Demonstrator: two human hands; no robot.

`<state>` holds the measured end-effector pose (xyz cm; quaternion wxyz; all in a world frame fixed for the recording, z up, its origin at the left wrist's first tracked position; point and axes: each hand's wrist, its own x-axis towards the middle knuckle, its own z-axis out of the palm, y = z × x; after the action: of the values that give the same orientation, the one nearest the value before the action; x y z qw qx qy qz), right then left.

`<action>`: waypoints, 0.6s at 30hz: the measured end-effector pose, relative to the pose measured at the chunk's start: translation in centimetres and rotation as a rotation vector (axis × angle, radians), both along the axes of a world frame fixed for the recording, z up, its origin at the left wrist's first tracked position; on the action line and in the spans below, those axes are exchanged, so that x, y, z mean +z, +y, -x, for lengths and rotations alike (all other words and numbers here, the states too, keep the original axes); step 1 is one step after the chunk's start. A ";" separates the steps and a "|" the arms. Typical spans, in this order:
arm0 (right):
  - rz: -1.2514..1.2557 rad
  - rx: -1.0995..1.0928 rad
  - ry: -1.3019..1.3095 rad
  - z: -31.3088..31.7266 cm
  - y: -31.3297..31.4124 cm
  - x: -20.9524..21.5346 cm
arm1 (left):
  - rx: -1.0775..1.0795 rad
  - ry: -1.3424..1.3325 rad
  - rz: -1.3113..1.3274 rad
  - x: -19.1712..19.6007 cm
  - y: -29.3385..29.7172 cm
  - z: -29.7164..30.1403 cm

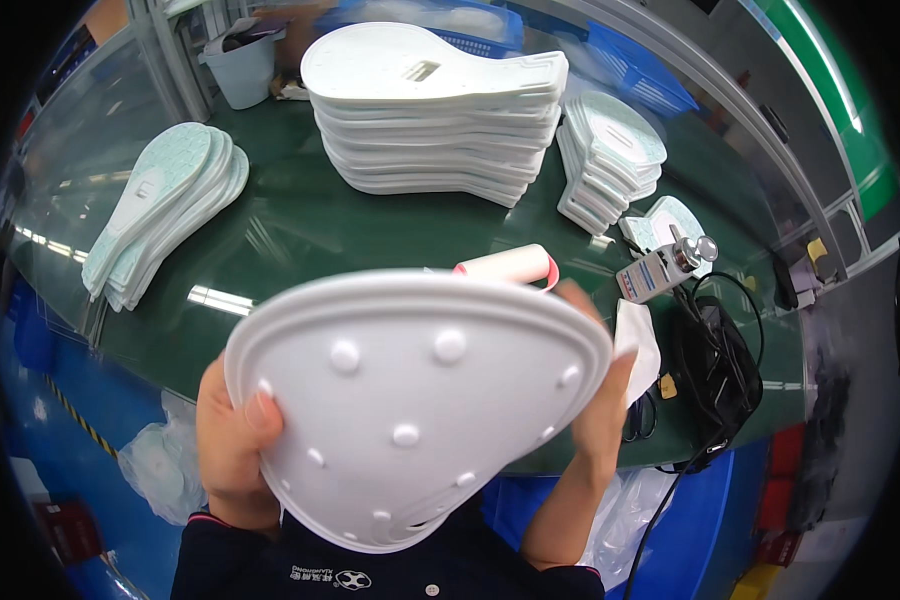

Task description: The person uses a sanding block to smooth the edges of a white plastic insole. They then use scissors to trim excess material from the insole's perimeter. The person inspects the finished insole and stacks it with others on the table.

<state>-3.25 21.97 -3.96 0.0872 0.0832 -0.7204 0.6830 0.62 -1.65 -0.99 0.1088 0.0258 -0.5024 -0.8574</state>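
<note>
A white moulded plastic panel with a raised rim and several round bumps is held up in front of me, tilted, hiding part of the table. My left hand grips its left edge, thumb on the bumpy face. At the opposite edge, my right hand is closed around the rim, its fingers partly hidden and slightly blurred. A white cloth or paper shows right beside that hand; I cannot tell whether the hand holds it too. Just beyond the panel lies a pale roll with a pink-red edge.
On the green table stand a tall stack of white panels, a left stack and a right stack, both pale-patterned. A metal-topped dispenser bottle and a black bag with a cable are at right. Blue baskets stand behind.
</note>
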 end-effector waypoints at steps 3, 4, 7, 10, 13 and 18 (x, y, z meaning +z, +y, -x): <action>-0.005 0.440 -0.035 -2.4 -0.2 -1.9 | 0.072 0.109 0.059 0.3 -0.9 2.1; 0.036 0.466 -0.045 -2.9 -0.5 -1.6 | 0.077 0.133 0.102 0.4 -2.2 2.9; -0.017 0.451 -0.267 -3.3 -1.1 0.2 | 0.147 0.269 0.537 0.9 -2.7 4.3; 0.251 0.264 -0.357 -2.9 -2.8 0.4 | 0.044 0.481 0.868 2.1 -0.9 3.7; 0.303 0.076 -0.283 -2.0 -3.5 -0.8 | -0.257 0.755 1.183 2.2 0.9 2.3; 0.511 0.041 -0.159 -1.9 -4.5 -0.2 | -0.134 0.943 1.531 -0.2 2.7 1.3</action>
<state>-1.36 17.47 -4.19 0.0347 0.0193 -0.5274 0.8487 -0.68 1.02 -1.19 0.2408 -0.4372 -0.8396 -0.2143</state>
